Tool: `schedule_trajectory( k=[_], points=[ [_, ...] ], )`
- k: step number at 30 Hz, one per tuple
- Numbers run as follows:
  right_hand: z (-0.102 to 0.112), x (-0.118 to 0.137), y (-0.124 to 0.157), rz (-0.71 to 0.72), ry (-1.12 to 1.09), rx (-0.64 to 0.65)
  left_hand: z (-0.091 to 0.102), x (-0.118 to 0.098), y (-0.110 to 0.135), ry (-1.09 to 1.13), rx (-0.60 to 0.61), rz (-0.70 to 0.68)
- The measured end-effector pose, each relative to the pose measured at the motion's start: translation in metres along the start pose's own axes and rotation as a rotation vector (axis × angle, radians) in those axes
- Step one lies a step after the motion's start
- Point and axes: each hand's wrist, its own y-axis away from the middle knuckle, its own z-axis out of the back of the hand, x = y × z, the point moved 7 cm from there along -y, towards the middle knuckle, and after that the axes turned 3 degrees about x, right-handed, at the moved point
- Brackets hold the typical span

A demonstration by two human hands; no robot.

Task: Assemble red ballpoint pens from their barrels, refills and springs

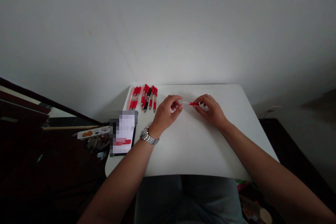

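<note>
A pen (186, 103) with a clear barrel and a red end lies level between my two hands, above the white table (194, 147). My right hand (211, 110) pinches its red end between thumb and fingers. At the clear end, the thumb and index finger of my left hand (168, 110) close around the tip, which they partly cover. Whether the red and clear parts are fully joined is too small to tell. A metal-band watch (149, 136) sits on my left wrist.
Several red pens and a black pen (147, 100) lie side by side at the table's back left. A phone or tablet (123, 133), partly blurred, rests at the left edge. Behind the table stands a pale wall (183, 35).
</note>
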Motion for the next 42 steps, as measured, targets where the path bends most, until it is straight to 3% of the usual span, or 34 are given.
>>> schedule_trajectory(
  k=[23, 36, 42],
  points=[
    [-0.01, 0.004, 0.003, 0.039, -0.074, 0.108, -0.008, -0.003, 0.002, -0.042, 0.056, -0.029],
    [-0.005, 0.002, 0.0, -0.004, -0.04, 0.06, 0.0, 0.007, 0.006, -0.387, -0.012, 0.157],
    [-0.006, 0.0, 0.001, -0.015, -0.047, 0.071, -0.003, 0.008, 0.006, -0.478, -0.021, 0.152]
  ],
)
